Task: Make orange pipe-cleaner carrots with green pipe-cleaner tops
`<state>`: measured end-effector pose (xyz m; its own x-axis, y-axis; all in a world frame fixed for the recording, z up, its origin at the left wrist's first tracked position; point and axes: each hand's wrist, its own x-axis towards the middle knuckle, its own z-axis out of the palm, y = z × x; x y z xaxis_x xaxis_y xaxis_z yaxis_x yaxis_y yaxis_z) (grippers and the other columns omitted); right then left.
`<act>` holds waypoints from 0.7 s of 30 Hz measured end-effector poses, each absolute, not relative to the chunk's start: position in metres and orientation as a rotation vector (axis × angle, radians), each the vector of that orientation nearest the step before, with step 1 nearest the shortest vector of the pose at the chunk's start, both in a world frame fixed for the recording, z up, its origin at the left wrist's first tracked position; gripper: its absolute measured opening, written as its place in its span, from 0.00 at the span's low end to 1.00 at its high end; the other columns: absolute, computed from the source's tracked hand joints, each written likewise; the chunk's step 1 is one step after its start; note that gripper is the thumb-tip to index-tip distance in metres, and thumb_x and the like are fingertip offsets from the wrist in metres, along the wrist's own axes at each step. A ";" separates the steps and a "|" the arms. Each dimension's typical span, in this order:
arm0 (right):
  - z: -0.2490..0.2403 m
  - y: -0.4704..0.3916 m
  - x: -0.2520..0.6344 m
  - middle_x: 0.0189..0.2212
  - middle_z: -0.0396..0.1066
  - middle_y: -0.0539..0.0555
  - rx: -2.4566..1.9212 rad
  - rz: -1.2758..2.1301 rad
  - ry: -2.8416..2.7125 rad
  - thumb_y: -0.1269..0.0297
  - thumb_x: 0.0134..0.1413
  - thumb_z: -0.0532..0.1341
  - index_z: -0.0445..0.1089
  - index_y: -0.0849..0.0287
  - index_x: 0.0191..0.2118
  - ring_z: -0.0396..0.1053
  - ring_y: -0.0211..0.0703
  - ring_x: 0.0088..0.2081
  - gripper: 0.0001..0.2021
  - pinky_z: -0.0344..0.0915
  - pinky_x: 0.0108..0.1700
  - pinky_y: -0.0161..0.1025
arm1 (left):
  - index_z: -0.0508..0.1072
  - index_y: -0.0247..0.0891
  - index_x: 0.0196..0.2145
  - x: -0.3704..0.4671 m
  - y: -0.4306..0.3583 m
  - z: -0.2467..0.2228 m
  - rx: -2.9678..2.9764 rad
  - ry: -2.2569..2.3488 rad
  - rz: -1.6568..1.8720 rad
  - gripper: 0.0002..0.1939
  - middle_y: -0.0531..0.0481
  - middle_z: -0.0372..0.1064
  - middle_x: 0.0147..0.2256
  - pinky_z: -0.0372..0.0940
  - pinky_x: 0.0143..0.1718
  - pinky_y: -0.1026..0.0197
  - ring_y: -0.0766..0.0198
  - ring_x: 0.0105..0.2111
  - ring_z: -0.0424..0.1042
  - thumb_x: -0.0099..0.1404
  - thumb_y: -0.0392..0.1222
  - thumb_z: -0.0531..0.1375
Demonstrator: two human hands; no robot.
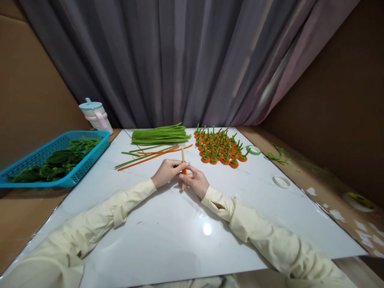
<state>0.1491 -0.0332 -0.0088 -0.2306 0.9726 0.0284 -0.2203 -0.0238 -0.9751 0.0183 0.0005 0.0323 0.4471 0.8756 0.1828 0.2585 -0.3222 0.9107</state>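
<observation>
My left hand (167, 172) and my right hand (197, 182) meet over the middle of the white table. Between their closed fingertips stands a slim wooden stick (183, 155), held nearly upright. Orange pipe cleaner (184, 171) is wrapped around the stick where the fingers pinch it; the fingers cover part of the wrap. Just beyond my hands lie loose orange pipe cleaners (147, 158) and a few green ones. Farther back is a thick bundle of green pipe cleaners (160, 135). To its right, many orange pieces with green stems (220, 146) stand close together.
A blue basket (72, 181) of fuzzy green pieces stands at the left, with a lidded cup (97, 117) behind it. On the right are a green tape roll (253, 150), a white ring (282, 182) and green scraps (277, 155). A grey curtain (168, 64) hangs behind the table.
</observation>
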 end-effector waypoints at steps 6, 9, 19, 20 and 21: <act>-0.012 -0.034 0.147 0.10 0.64 0.41 -0.940 1.433 -1.175 0.58 0.40 0.64 0.61 0.61 0.40 0.60 0.33 0.13 0.20 0.59 0.20 0.32 | 0.69 0.32 0.16 0.017 -0.009 0.031 1.924 0.978 0.862 0.21 0.52 0.67 0.17 0.58 0.25 0.68 0.68 0.20 0.64 0.61 0.47 0.54; -0.014 -0.035 0.147 0.11 0.65 0.42 -0.951 1.397 -1.188 0.59 0.40 0.64 0.62 0.61 0.40 0.60 0.33 0.13 0.19 0.58 0.19 0.32 | 0.71 0.32 0.17 0.014 -0.009 0.032 1.972 0.930 0.828 0.21 0.51 0.69 0.18 0.59 0.25 0.69 0.68 0.20 0.66 0.62 0.47 0.53; -0.014 -0.027 0.154 0.25 0.73 0.49 -1.040 1.132 -1.355 0.59 0.41 0.62 0.72 0.60 0.28 0.69 0.40 0.31 0.10 0.65 0.38 0.36 | 0.76 0.33 0.38 0.018 -0.006 0.032 2.438 0.821 1.020 0.15 0.48 0.71 0.24 0.60 0.27 0.66 0.66 0.23 0.66 0.63 0.42 0.53; -0.015 -0.026 0.154 0.25 0.73 0.48 -1.042 1.131 -1.366 0.59 0.42 0.62 0.73 0.60 0.29 0.69 0.40 0.31 0.10 0.65 0.38 0.37 | 0.76 0.32 0.39 0.019 -0.006 0.030 2.401 0.834 1.026 0.15 0.48 0.70 0.23 0.59 0.26 0.67 0.67 0.22 0.65 0.63 0.42 0.53; -0.015 -0.026 0.154 0.25 0.73 0.48 -1.047 1.127 -1.375 0.58 0.43 0.61 0.74 0.60 0.30 0.69 0.40 0.30 0.11 0.65 0.37 0.37 | 0.75 0.31 0.39 0.019 -0.006 0.029 2.355 0.847 1.027 0.16 0.48 0.70 0.23 0.59 0.25 0.67 0.67 0.22 0.64 0.62 0.43 0.53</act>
